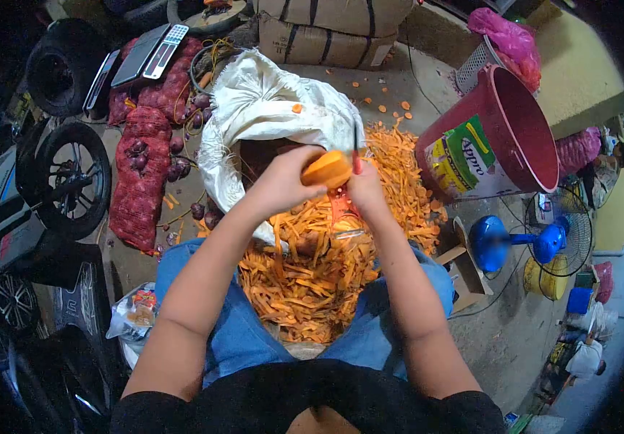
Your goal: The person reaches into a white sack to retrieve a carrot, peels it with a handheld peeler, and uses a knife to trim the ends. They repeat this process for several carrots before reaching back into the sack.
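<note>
At the centre of the frame, your left hand [290,178] grips a carrot [328,171]; your right is wrapped round a red-handled tool [357,163]. Steady strokes, clear of your left grip, should work best above the peelings [290,293].

Sack [254,108]: I have it straight ahead.
Peelings [297,311]: between the knees [431,278], also right of the sack.
Onion bags [140,181]: left of the sack, scale [165,52] on top.
Bucket [464,108]: right of the peelings.
</note>
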`<act>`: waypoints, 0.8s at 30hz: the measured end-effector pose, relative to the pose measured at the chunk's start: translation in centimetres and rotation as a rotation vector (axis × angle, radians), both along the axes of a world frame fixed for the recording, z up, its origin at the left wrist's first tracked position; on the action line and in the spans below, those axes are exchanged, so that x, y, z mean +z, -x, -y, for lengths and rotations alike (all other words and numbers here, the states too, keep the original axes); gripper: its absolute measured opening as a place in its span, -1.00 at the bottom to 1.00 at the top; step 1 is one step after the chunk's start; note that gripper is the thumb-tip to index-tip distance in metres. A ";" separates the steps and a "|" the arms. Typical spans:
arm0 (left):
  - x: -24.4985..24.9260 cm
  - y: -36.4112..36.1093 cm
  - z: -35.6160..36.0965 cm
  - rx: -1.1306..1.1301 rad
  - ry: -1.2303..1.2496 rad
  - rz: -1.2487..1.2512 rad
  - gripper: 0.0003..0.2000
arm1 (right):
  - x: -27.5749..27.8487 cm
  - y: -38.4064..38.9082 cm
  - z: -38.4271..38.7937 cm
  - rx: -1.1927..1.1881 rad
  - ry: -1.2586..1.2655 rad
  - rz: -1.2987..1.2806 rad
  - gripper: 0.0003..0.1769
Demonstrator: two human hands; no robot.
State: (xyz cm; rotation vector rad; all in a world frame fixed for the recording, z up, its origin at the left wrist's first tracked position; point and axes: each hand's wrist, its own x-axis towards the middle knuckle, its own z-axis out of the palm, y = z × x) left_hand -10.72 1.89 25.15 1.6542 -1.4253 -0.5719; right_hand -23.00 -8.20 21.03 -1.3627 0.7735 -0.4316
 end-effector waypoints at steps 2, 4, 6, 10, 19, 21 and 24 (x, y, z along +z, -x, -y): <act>-0.6 0.8 0.0 -0.024 -0.085 0.123 -0.52 | 0.4 0.3 -0.6 -0.011 0.170 -0.091 -0.84; -1.1 1.2 0.0 -0.036 -0.096 0.066 -0.52 | 0.9 0.5 -1.2 -0.033 0.510 -0.270 -0.88; -1.0 1.3 0.2 -0.049 -0.103 0.013 -0.53 | 0.3 0.9 -0.4 -0.033 0.533 -0.253 -0.87; -0.8 0.8 0.6 -0.013 -0.001 -0.352 -0.57 | 2.9 1.8 0.4 -0.048 0.566 -0.305 -0.83; -1.5 0.4 1.2 0.107 -0.051 -0.308 -0.63 | 3.1 3.2 0.5 0.093 0.972 -0.414 -0.84; -1.0 0.7 1.2 0.117 -0.045 -0.264 -0.60 | 3.3 3.3 0.2 0.112 0.998 -0.410 -0.84; -0.5 1.0 1.3 0.112 -0.047 -0.226 -0.60 | 3.6 3.3 0.0 0.147 1.018 -0.420 -0.83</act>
